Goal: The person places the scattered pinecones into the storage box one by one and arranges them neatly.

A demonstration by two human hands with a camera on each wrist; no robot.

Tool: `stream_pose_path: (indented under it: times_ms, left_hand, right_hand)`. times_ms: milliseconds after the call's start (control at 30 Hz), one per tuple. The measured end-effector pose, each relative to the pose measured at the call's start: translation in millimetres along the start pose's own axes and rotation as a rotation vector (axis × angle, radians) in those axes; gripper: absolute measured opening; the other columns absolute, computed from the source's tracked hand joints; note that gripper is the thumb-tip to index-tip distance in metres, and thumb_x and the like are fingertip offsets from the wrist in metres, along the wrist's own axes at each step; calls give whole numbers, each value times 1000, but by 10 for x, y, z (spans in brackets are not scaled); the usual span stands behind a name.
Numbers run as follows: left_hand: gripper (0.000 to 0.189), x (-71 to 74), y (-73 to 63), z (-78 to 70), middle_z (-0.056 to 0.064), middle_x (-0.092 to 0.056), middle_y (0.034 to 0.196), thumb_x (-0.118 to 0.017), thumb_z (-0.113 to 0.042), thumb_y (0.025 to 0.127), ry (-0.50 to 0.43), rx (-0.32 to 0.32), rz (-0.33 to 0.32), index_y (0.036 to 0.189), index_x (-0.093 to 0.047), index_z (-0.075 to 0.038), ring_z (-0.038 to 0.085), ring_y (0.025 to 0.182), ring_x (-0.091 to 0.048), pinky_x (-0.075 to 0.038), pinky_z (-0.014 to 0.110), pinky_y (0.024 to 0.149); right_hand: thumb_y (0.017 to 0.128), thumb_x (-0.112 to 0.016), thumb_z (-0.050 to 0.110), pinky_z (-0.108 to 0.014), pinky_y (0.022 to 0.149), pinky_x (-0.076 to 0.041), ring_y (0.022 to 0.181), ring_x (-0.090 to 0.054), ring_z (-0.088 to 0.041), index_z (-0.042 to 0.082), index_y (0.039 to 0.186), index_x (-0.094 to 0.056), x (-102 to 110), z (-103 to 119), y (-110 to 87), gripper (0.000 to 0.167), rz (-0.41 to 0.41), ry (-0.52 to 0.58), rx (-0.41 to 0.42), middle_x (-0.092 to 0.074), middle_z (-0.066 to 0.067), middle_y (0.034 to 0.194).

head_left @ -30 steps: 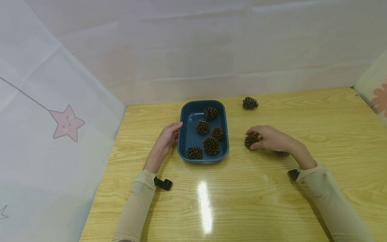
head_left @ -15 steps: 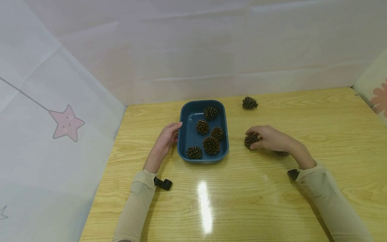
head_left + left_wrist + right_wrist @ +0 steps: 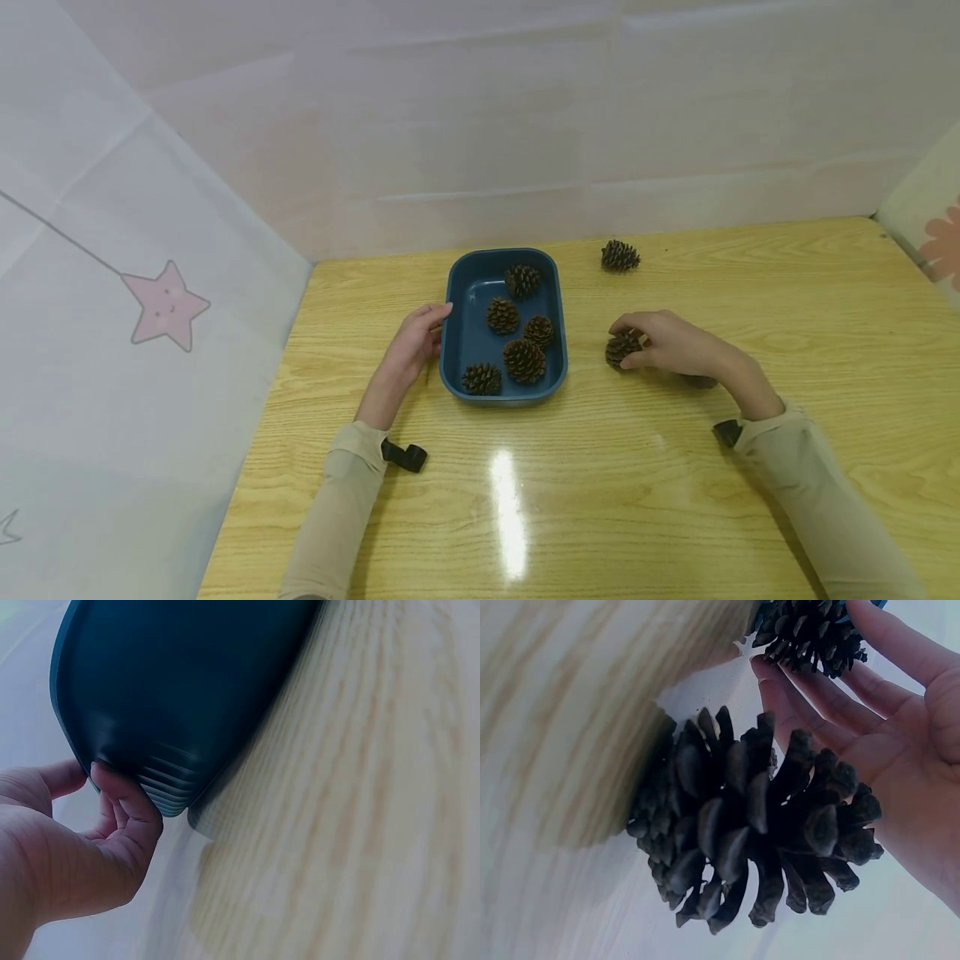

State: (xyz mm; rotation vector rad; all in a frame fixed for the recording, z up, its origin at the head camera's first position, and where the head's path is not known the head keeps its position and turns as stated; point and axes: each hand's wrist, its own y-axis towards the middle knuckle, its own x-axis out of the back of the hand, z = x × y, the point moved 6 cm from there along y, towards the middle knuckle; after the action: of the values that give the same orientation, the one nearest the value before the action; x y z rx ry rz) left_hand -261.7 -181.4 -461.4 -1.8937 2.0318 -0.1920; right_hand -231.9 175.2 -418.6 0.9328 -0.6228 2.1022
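Observation:
In the head view my left hand (image 3: 411,343) is at the left side of a dark blue rectangular tray (image 3: 450,367). The left wrist view shows its thumb and fingers pinching the tray's rim (image 3: 66,727). Several brown pine cones lie inside the tray, the largest pine cone (image 3: 524,361) near its front right. Right of the tray, my right hand (image 3: 671,343) grips a pine cone (image 3: 622,350) between thumb and fingers at the table. Another pine cone (image 3: 699,381) sits mostly hidden below the right wrist; this nearer pine cone (image 3: 742,825) looms large in the right wrist view.
A single pine cone (image 3: 620,256) lies toward the table's back edge, right of the tray. The wood-grain table (image 3: 600,517) meets a pale cloth backdrop (image 3: 480,125) behind and at the left, and a flowered one at the far right.

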Motion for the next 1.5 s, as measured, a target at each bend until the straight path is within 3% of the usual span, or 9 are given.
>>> stream_pose_path:
  times_ms: [567, 967, 1500]
  left_hand:
    - [18, 2, 5, 7, -2, -63, 89, -60, -24, 108, -17, -5, -7, 94, -59, -11, 12, 76, -61, -49, 23, 66]
    - [19, 7, -5, 6, -2, -62, 90, -60, -25, 107, -5, -11, 7, 94, -59, -12, 12, 77, -60, -47, 24, 67]
    - [19, 12, 6, 13, -1, -62, 91, -60, -26, 107, -3, -2, -7, 95, -59, -11, 12, 78, -60, -47, 24, 68]
  right_hand:
    - [96, -76, 13, -56, 98, -50, 123, -60, -41, -5, 136, -60, 14, 2, -22, 47, -11, -1, 1, -63, -22, 134]
    - [96, -75, 11, -53, 90, -54, 113, -65, -37, -6, 135, -60, 65, 22, -33, 45, -22, 4, 9, -65, -21, 130]
    - [98, -74, 13, -55, 95, -52, 117, -64, -38, -7, 137, -58, 154, 105, -44, 47, -47, 41, 18, -66, -20, 128]
